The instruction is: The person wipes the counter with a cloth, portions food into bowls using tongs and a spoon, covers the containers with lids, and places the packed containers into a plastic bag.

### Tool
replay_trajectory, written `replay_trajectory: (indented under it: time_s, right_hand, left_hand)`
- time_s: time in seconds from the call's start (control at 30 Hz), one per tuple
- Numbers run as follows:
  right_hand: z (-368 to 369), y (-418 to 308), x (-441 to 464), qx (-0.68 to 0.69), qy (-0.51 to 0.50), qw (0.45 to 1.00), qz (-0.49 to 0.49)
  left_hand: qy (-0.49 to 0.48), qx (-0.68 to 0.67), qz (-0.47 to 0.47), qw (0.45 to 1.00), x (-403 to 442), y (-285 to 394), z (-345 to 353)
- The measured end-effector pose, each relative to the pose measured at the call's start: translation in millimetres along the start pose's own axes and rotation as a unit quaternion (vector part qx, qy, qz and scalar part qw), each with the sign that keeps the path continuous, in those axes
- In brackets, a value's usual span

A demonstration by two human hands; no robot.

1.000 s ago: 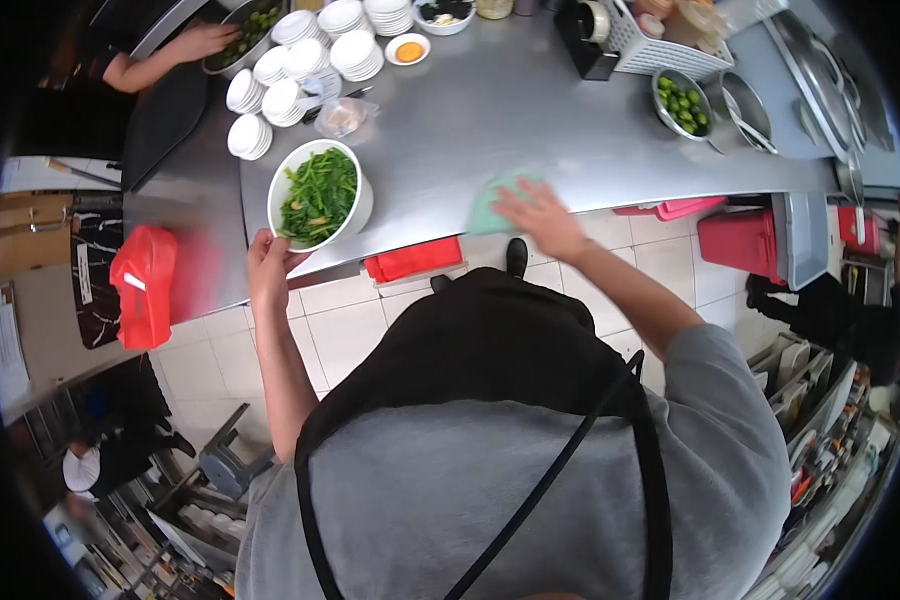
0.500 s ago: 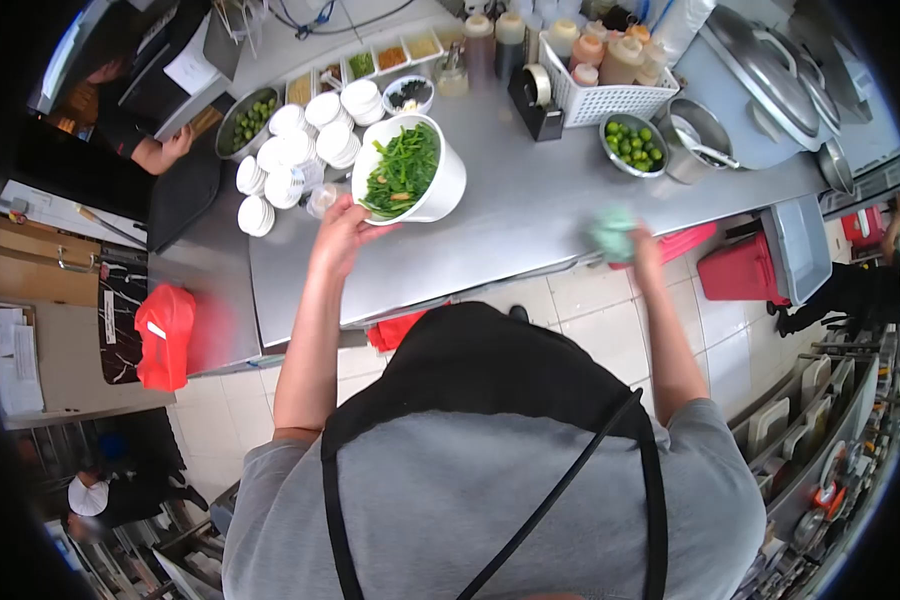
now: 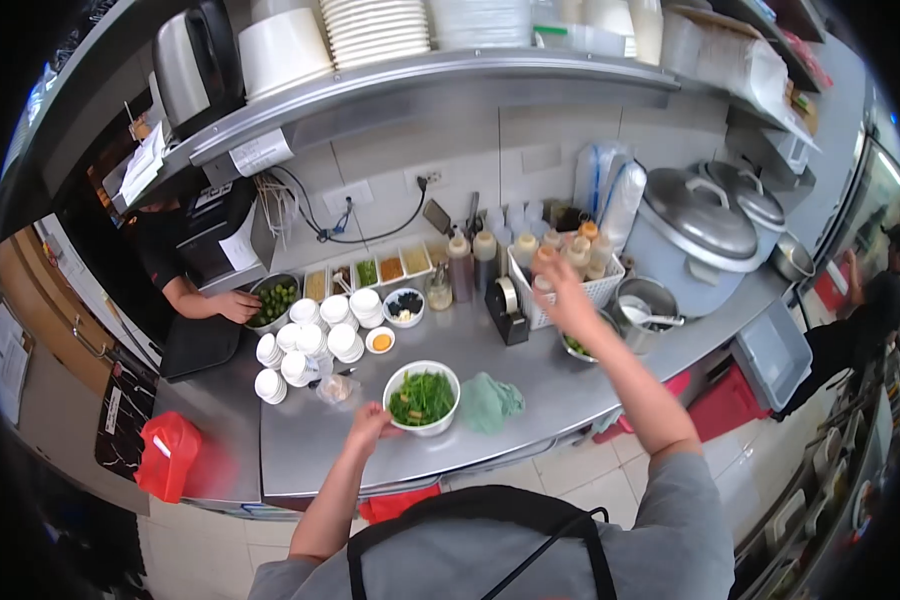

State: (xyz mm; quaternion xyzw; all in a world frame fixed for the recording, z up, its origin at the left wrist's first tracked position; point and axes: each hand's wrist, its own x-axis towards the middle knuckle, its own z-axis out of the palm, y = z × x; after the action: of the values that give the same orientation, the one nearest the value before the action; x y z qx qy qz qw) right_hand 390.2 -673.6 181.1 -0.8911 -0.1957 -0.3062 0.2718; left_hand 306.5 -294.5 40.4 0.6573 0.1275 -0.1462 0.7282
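A white bowl (image 3: 456,405) of leafy green vegetables (image 3: 422,398) stands on the steel counter. My left hand (image 3: 372,424) grips its left side at the rim, fingers closed. Just right of the bowl lies a crumpled green cloth (image 3: 492,403). My right hand (image 3: 568,303) is raised in front of a white basket (image 3: 538,308) of squeeze bottles (image 3: 580,252), its fingers stretched out and apart, with nothing visible in them. That hand and forearm partly hide the basket and a bowl of small green limes (image 3: 576,347).
Stacked white cups (image 3: 310,340) and a small dish with something orange (image 3: 381,341) stand left of the bowl. A tape dispenser (image 3: 508,314) sits before the basket. Overhead runs a loaded shelf (image 3: 450,68). At left, another person's hand (image 3: 235,306) touches a bowl of green fruit (image 3: 275,298).
The bowl has gone from tilted in my left hand to upright on the counter. My right hand has let go of the green cloth and moved up to the bottles. The view has tilted up.
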Motion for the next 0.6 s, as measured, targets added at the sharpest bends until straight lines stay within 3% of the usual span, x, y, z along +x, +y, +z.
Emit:
replay_trajectory:
  time_s: [0.1,0.23,0.3,0.37,0.43,0.47,0.53,0.6]
  right_hand:
    - [-69.9,-23.7,83.7,-0.175,0.065,0.980,-0.068]
    - [-135.6,-44.5,190.9,-0.237,0.162,0.936,-0.205]
    - [-154.2,-56.3,246.9,-0.237,0.192,0.936,-0.174]
    - [-169.8,-73.6,296.3,-0.280,0.277,0.873,-0.289]
    - [-177.4,-98.4,330.9,-0.161,0.244,0.939,-0.178]
    - [-175.6,-109.6,337.0,-0.156,0.240,0.941,-0.182]
    - [-168.0,-125.5,346.4,-0.299,0.213,0.919,-0.145]
    - [-164.1,-118.4,370.1,-0.268,0.181,0.938,-0.126]
  left_hand:
    - [-0.008,-0.024,-0.016,1.000,6.6,-30.5,-8.8]
    - [0.012,-0.035,-0.058,0.998,-4.6,-39.1,-5.4]
    - [0.011,-0.046,-0.074,0.996,-8.1,-40.4,-11.1]
    - [0.019,-0.008,-0.069,0.997,-14.2,-34.9,-12.8]
    - [0.043,0.020,-0.064,0.997,-18.5,-32.7,-21.4]
    - [0.065,0.055,-0.058,0.995,-23.0,-29.8,-25.8]
    - [0.074,0.041,-0.049,0.995,-34.7,-18.8,-34.0]
    - [0.118,0.053,-0.004,0.992,-45.2,-3.9,-43.6]
